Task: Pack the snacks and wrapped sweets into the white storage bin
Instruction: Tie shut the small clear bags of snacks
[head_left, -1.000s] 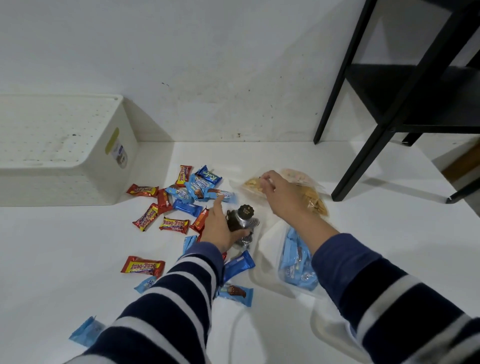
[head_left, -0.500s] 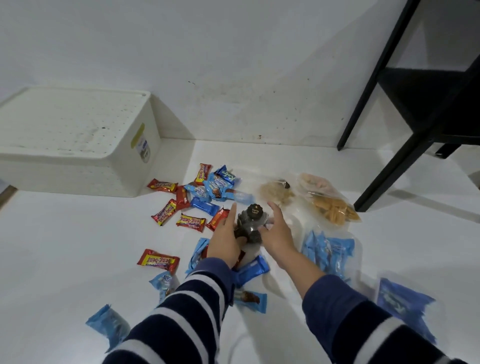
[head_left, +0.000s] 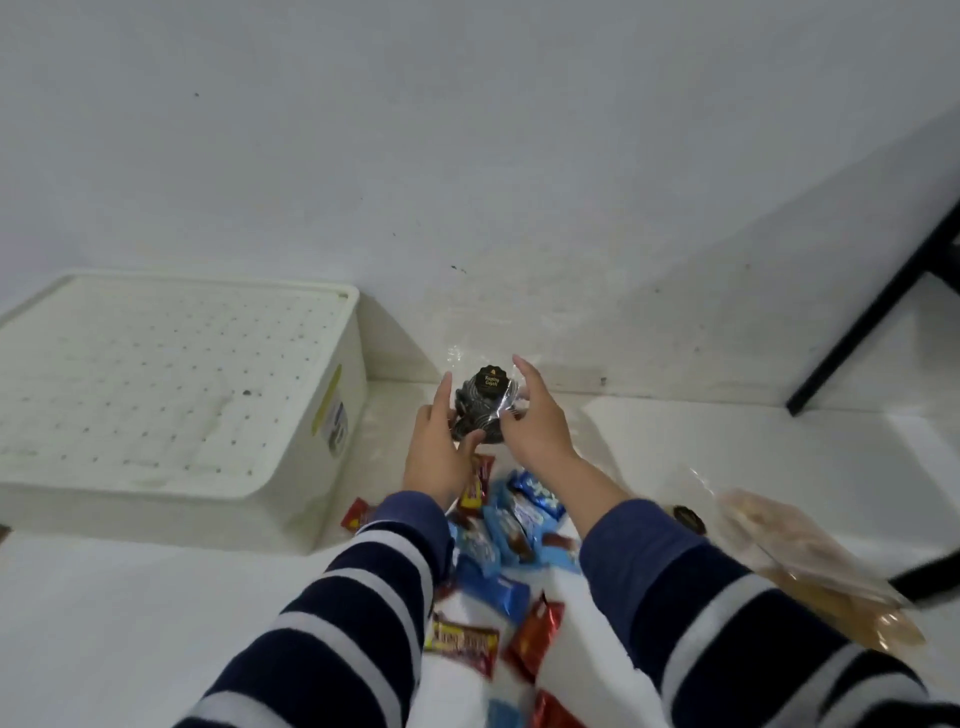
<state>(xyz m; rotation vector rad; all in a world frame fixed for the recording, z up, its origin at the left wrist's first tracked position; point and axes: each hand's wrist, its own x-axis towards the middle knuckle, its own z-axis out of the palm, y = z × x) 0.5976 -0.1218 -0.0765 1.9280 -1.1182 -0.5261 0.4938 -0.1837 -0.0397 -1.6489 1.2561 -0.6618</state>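
A clear bag of dark swirled snacks (head_left: 480, 408) with a black label is lifted above the floor. My left hand (head_left: 441, 447) grips its left side and my right hand (head_left: 535, 421) holds its right side. The white storage bin (head_left: 332, 457) stands at the left against the wall, with its perforated lid on. Several red and blue wrapped sweets (head_left: 511, 525) lie scattered on the white floor under my forearms. A clear bag of tan crackers (head_left: 810, 566) lies at the right.
The white wall rises close behind the bin and my hands. A black shelf leg (head_left: 872, 317) slants down at the far right. A small dark round piece (head_left: 688, 518) lies on the floor beside my right sleeve.
Both hands have lifted the bag of dark snacks off the floor and carried it up and toward the wall. The view has swung left and tilted, bringing the bin closer.
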